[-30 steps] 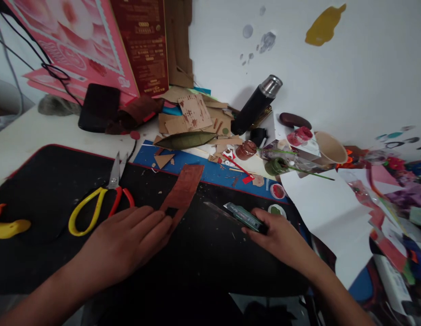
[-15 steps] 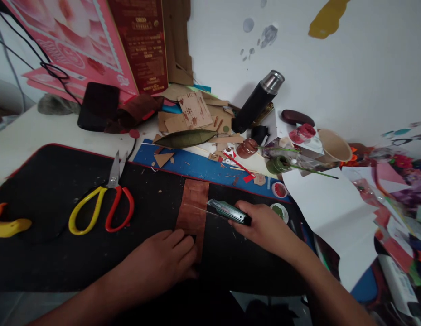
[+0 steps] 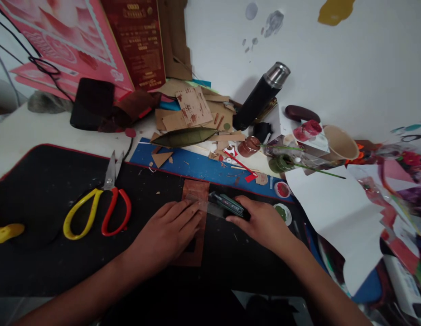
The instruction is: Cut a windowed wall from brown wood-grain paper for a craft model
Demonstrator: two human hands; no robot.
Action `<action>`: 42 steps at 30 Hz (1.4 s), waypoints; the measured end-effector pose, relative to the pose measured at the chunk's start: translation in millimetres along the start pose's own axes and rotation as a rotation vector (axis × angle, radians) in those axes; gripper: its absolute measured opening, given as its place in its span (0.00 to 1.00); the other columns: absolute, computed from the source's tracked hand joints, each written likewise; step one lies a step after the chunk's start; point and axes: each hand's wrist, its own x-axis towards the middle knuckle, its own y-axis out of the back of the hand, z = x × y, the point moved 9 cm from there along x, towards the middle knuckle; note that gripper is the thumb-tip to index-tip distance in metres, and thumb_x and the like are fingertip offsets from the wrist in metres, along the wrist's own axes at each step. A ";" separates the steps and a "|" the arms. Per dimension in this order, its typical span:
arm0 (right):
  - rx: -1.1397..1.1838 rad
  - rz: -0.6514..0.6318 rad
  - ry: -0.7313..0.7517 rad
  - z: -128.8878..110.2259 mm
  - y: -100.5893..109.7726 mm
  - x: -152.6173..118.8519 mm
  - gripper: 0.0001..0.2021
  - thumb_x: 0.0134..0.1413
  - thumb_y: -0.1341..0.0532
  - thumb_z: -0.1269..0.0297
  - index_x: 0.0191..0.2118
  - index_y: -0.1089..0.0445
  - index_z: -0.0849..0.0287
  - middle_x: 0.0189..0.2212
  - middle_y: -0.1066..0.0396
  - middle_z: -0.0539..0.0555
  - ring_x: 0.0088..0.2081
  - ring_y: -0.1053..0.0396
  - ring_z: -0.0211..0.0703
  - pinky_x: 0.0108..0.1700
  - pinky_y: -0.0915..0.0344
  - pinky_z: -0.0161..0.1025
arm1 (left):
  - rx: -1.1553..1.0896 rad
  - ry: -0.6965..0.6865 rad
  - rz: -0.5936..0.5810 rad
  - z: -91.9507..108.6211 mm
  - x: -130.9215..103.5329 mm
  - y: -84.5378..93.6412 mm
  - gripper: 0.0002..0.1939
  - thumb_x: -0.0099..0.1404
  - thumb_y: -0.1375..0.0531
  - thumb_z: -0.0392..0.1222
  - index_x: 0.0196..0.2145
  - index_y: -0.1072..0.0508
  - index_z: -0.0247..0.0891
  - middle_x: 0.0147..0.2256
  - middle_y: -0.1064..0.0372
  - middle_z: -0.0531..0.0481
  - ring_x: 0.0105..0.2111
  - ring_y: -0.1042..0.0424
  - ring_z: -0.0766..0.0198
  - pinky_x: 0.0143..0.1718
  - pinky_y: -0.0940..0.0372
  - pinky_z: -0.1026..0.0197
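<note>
A reddish-brown strip (image 3: 198, 244) lies on the black mat (image 3: 145, 258), with a dark opening near its lower end. Across its upper part is a clear, ruler-like piece (image 3: 210, 207). My left hand (image 3: 176, 226) rests flat on the strip and on the left end of the clear piece, fingers extended. To the right, my right hand (image 3: 259, 222) is closed round a dark green cutter (image 3: 230, 204), whose front end points left at the clear piece. The cutter's blade is too small to make out.
Scissors (image 3: 110, 183) with yellow and red handles lie at left. Behind the mat are cardboard scraps (image 3: 193, 106), a black flask (image 3: 258, 97) and paint jars (image 3: 249, 146). White paper (image 3: 319, 203) lies at right, near a green paint lid (image 3: 282, 213).
My left hand has moved up the strip and flattened onto it and the clear piece. My right hand still holds the cutter, in nearly the same place. The view has shifted slightly.
</note>
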 end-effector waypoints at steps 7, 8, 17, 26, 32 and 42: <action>-0.018 -0.028 0.006 5.8 -10.7 -8.3 0.19 0.64 0.36 0.53 0.56 0.30 0.52 0.41 0.17 0.54 0.37 0.19 0.54 0.34 0.34 0.43 | -0.036 0.023 -0.018 -6.4 -0.2 -2.4 0.15 0.73 0.43 0.36 0.55 0.23 0.37 0.56 0.23 0.42 0.56 0.27 0.49 0.54 0.32 0.48; -0.023 -0.022 0.019 4.1 -10.9 -7.0 0.17 0.64 0.36 0.53 0.55 0.30 0.53 0.41 0.17 0.54 0.38 0.19 0.54 0.35 0.33 0.43 | -0.039 0.027 -0.020 -7.3 0.2 -1.6 0.15 0.74 0.42 0.37 0.54 0.23 0.38 0.56 0.23 0.42 0.56 0.27 0.49 0.54 0.32 0.48; -0.121 0.060 0.105 -1.9 -2.7 9.0 0.15 0.68 0.40 0.55 0.53 0.28 0.57 0.44 0.18 0.58 0.41 0.19 0.56 0.39 0.30 0.47 | -0.006 0.089 -0.016 -10.7 2.6 -4.1 0.19 0.77 0.46 0.40 0.60 0.27 0.31 0.58 0.25 0.40 0.57 0.29 0.49 0.55 0.32 0.47; -0.136 0.126 0.100 2.6 3.8 18.6 0.16 0.68 0.42 0.54 0.53 0.26 0.56 0.46 0.19 0.60 0.43 0.20 0.56 0.43 0.29 0.48 | 0.015 0.112 -0.043 -11.9 3.0 -10.7 0.20 0.75 0.46 0.39 0.60 0.26 0.32 0.58 0.26 0.38 0.59 0.31 0.47 0.59 0.35 0.46; -0.076 0.158 0.097 7.7 0.8 16.8 0.17 0.68 0.41 0.52 0.53 0.26 0.57 0.47 0.18 0.60 0.45 0.20 0.57 0.46 0.28 0.48 | 0.040 0.104 -0.052 -11.4 5.2 -10.1 0.21 0.77 0.48 0.41 0.60 0.27 0.28 0.58 0.25 0.38 0.57 0.30 0.47 0.57 0.35 0.46; -0.038 0.168 0.106 8.3 -2.6 14.3 0.16 0.70 0.43 0.53 0.53 0.28 0.58 0.47 0.18 0.59 0.44 0.19 0.55 0.44 0.28 0.46 | 0.034 0.129 -0.084 -12.8 5.1 -13.3 0.21 0.76 0.47 0.40 0.61 0.28 0.30 0.60 0.27 0.38 0.60 0.31 0.46 0.59 0.36 0.46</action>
